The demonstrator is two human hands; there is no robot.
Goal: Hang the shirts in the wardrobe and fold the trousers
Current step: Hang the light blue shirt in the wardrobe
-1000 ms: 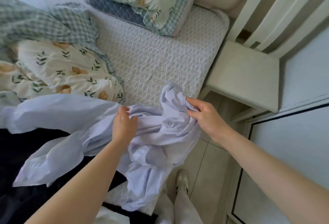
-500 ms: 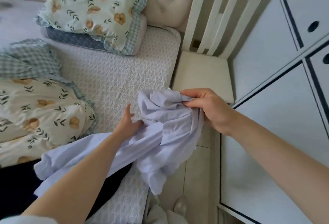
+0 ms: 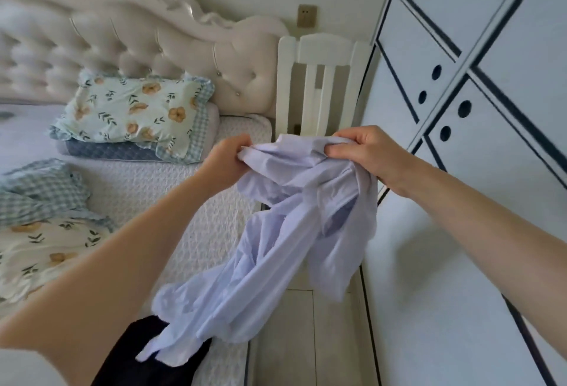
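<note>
My left hand (image 3: pixel 225 161) clenches one end of the pale shirt's (image 3: pixel 294 217) bunched top, and my right hand (image 3: pixel 368 152) clenches the other. The shirt hangs below them, its tail touching a dark garment (image 3: pixel 135 355) lower left. The wardrobe (image 3: pixel 460 201) stands just right of my grip.

Bed (image 3: pixel 184 207) left of me: flowered pillow (image 3: pixel 132 112) over blue pillow (image 3: pixel 107 151) by headboard (image 3: pixel 184 57), rumpled quilt (image 3: pixel 46 247), dark garment (image 3: pixel 132 355) (near edge).
</note>
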